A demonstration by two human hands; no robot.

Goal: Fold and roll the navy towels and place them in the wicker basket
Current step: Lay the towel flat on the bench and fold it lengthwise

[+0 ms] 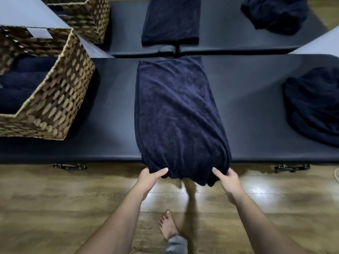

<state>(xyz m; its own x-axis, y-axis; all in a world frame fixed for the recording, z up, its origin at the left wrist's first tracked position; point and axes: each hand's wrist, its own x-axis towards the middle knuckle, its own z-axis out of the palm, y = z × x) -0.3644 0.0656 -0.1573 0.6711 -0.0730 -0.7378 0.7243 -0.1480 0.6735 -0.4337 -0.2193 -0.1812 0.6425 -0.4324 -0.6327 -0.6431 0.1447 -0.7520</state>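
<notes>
Navy towel [178, 114], plush and slightly rumpled, lies folded into a long strip running from the far edge of the dark padded desk [253, 110] toward the near edge. Its near end hangs past that edge and is bunched into soft folds where both hands have it. The left hand [150, 177] pinches the left corner of that end, thumb on top and fingers curled underneath. The right hand [227, 182] has the same sort of grip on the right corner, thumb over the cloth and the fingers hidden behind it. Both forearms reach in from the near side, bare.

At the left of the desk sits the wicker basket [60, 99], woven in tan and brown, with a cut-out handle in its far wall. Rolled towels [23, 79] of the same navy already lie inside it, packed side by side. At the right of the desk, well apart from the strip, a heap of loose towels [315, 105] lies crumpled.

A mirror [220, 33] behind the desk repeats the scene: basket, folded strip and heap all show again beyond the far edge.

Wooden floor [73, 198] with a glossy sheen fills the near part of the view. A bare foot [167, 226] stands on it between the two arms, with a grey trouser cuff just behind it. Two metal latches show on the near side of the desk. No label or writing can be read on anything.
</notes>
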